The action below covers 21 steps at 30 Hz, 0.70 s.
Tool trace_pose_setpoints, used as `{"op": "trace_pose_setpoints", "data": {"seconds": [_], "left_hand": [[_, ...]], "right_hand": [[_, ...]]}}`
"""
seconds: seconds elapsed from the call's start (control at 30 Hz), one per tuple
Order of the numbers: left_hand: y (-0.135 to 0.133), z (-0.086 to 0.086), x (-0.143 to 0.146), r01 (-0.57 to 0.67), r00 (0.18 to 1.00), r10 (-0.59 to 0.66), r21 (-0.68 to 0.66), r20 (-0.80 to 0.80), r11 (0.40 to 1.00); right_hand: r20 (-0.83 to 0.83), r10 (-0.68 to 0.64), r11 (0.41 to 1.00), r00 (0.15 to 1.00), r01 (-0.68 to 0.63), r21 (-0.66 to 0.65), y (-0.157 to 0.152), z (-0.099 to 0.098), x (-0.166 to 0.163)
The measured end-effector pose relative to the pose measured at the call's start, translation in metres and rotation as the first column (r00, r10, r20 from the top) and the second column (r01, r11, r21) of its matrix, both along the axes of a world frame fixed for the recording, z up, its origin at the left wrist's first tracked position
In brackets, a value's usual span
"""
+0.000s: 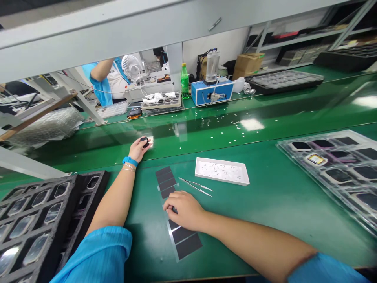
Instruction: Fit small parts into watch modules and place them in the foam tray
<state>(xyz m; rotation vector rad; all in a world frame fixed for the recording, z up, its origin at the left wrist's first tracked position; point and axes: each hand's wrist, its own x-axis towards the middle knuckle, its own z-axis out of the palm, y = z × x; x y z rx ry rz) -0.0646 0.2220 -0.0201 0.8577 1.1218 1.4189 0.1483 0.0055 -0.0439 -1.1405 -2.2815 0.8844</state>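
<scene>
Left hand (138, 150): closed around a small black part (144, 141), pinched between thumb and fingertips. It is sitting low over the counter (265, 204), at 11 o'clock from my right hand and well apart from it.

Right hand (185, 210): fingers curled narrow, tips pressing down on the strip of dark pads (184, 240). I cannot tell whether a pad is pinched beneath them.

Strip: lying flat on the counter, running from 12 o'clock to 6 o'clock under my right hand. Dark grey matte rectangles are sitting in a row on a clear, glossy backing. Edges look clean and no corners are lifting where visible; the middle pads are hidden by my fingers.

Handling note (my judgement): I am pinning the backing flat so it does not slide or curl. Light, even fingertip pressure near one pad's edge seems best, and touching the pad faces should be avoided. I am gripping the black part by its sides only.

Nearby: tweezers (196, 185) just beside my right hand at 1 o'clock, white tray (224, 180) beyond them. Black foam tray (88, 204) at 9 o'clock, clear tray (284, 147) at 2 o'clock.
</scene>
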Motion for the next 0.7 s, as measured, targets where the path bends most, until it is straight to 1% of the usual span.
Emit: {"op": "trace_pose_setpoints", "data": {"seconds": [0.2, 0.47, 0.7], "left_hand": [[0.0012, -0.0014, -0.0008, 0.001, 1.000, -0.001, 0.004, -0.026, 1.000], [0.0009, -0.0003, -0.0015, -0.002, 1.000, 0.002, 0.012, -0.024, 1.000], [0.0027, -0.0032, -0.0037, -0.001, 1.000, 0.002, 0.017, -0.024, 1.000]], "right_hand": [[0.001, 0.002, 1.000, 1.000, -0.002, -0.003, -0.0003, 0.0001, -0.0001], [0.004, 0.007, 1.000, 1.000, -0.007, 0.000, -0.0004, 0.0000, 0.0010], [0.016, 0.007, 1.000, 1.000, -0.007, -0.003, -0.0007, 0.0027, 0.0009]]}}
